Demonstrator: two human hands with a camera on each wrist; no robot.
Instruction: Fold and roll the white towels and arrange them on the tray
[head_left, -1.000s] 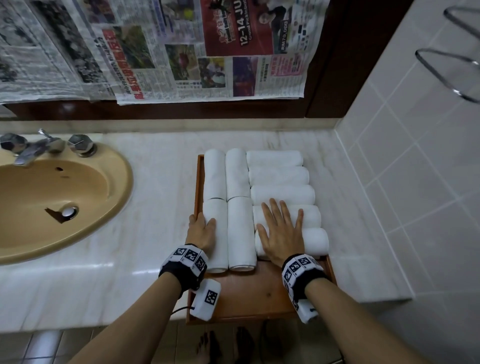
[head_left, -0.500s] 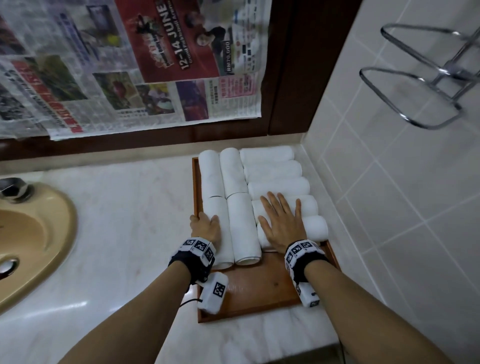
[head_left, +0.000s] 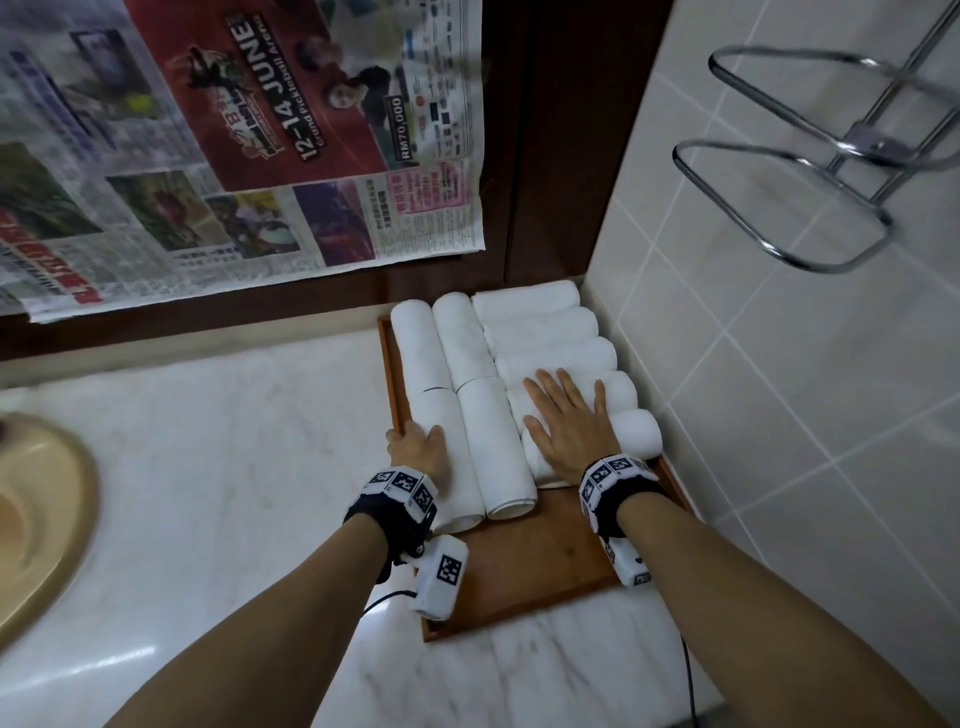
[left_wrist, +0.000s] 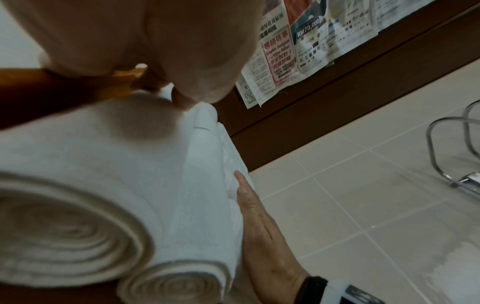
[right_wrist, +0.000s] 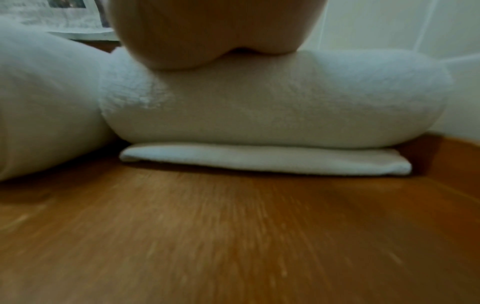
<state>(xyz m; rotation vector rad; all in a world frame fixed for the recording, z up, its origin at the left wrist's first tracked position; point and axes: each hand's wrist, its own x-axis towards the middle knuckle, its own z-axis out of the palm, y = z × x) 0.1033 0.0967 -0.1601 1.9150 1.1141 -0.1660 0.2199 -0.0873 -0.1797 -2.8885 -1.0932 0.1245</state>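
A wooden tray (head_left: 545, 564) sits on the marble counter in the corner, holding several rolled white towels (head_left: 493, 441). Two pairs lie lengthwise on the left, and the others lie crosswise on the right. My left hand (head_left: 415, 441) curls over the tray's left rim, thumb against the near-left roll (left_wrist: 91, 154). My right hand (head_left: 563, 421) lies flat with spread fingers on the two nearest crosswise rolls. In the right wrist view its palm (right_wrist: 213, 30) presses on the nearest roll (right_wrist: 259, 102), whose loose end (right_wrist: 259, 160) lies flat on the tray (right_wrist: 233, 236).
A tiled wall (head_left: 779, 415) runs along the tray's right side, with a chrome rack (head_left: 805, 171) above. Newspaper (head_left: 234, 156) hangs on the dark wooden back wall. A beige sink (head_left: 41, 519) lies far left, with marble counter (head_left: 208, 493) between it and the tray.
The tray with its towels has slid away from the counter's front edge, back and right into the corner. Both hands keep their places on it.
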